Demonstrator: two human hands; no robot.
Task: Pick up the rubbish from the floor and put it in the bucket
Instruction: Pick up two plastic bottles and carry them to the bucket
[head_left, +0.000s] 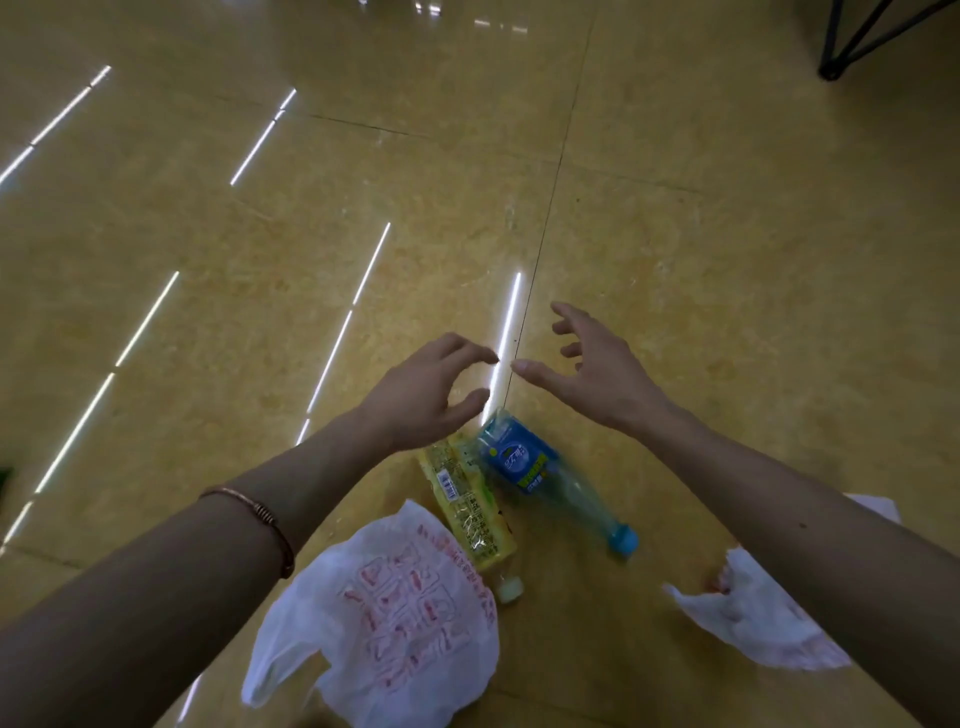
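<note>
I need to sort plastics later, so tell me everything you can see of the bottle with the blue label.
The blue-label bottle is clear, blue-tinted plastic, seemingly empty, with a light blue cap on. It lies on its side on the tan floor, cap toward the camera and base pointing away, just below the two open hands. Its base end is beside the yellow-label bottle; whether they touch is unclear. The label print is too blurred to read. Neither hand touches it.

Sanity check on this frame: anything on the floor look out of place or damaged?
Yes, litter: a yellow-label bottle and blue-label bottle lie on their sides, touching, beside two crumpled white plastic bags. No spill visible. No bucket in view.
</note>
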